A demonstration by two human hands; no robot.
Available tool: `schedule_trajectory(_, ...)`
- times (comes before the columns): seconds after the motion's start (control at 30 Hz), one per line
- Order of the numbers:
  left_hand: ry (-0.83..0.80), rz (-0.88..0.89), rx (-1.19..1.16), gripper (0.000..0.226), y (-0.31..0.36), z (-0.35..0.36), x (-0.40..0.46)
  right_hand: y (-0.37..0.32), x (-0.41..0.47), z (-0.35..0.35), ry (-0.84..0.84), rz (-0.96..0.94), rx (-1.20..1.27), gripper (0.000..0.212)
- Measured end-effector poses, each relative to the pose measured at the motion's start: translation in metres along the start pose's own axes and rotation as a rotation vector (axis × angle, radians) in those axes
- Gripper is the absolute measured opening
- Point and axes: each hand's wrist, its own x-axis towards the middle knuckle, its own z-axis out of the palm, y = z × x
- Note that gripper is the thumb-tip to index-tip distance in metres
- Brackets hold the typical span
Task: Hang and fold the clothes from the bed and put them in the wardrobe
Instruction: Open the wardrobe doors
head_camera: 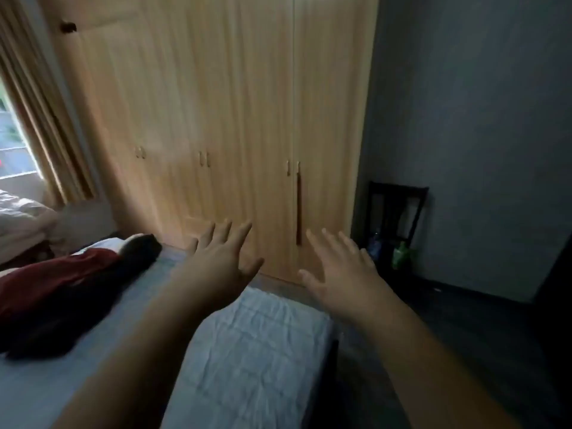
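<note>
Closed wardrobe point(216, 134) doors fill the background beyond the left hand point(221, 261) and right hand point(337, 274), both held out over the bed point(257, 351) with fingers spread and grasping nothing, while red and black clothes point(62, 292) lie left of the left hand.

Closed wardrobe point(216, 119) blocks the far side; clothes point(62, 289) crowd the bed's point(247, 351) left; right floor point(464, 335) lies open.

dark chair point(399, 209) against grey wall point(479, 119); green bottle point(400, 254) below it; curtain point(40, 119) beside window point(12, 134).
</note>
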Motion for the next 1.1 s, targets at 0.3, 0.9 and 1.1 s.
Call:
schedule_trajectory(0.3,0.011,0.165,-0.112,0.076,0.129,0.078,0.172,0.179,0.096,-0.033,0.001,0.120,-0.071,0.072)
schedule_trajectory(0.9,-0.021,0.111,-0.142,0.071,0.166,0.255,0.551,0.375,0.446,0.041,-0.068,0.152,-0.015,0.068)
schedule_trajectory(1.1,-0.048,0.039,-0.147,0.071,0.181,0.305,0.662,0.446,0.566,0.065,-0.073,0.093,0.004,0.067)
